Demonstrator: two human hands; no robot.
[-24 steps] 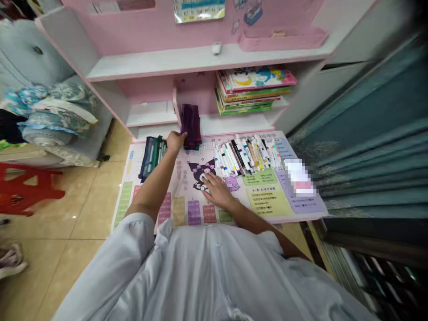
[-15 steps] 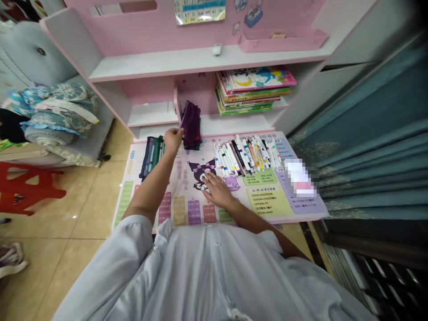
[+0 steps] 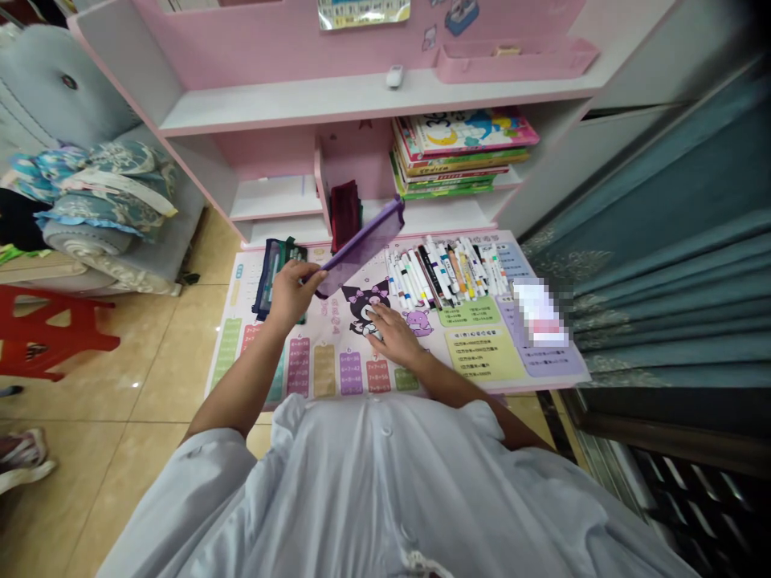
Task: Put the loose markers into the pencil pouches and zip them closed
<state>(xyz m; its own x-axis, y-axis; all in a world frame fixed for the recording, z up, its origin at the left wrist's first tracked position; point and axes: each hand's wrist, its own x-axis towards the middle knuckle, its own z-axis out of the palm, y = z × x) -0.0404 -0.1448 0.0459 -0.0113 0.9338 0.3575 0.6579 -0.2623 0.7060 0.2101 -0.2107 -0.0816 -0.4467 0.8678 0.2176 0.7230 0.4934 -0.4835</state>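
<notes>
Left hand [image 3: 291,295] grips a flat purple mesh pouch [image 3: 360,247], now lifted off the maroon fabric [image 3: 345,215]; open right hand [image 3: 394,335] rests on the printed mat [image 3: 482,353]

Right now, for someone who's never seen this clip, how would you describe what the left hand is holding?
Start at the pink desk, then its printed mat. Above the mat, the left hand holds a purple mesh pouch, slanting in the air. Unlike the dark pencil case lying on the mat, it is translucent and raised.

Left hand [image 3: 290,295] raised, right hand [image 3: 393,337] flat.
</notes>
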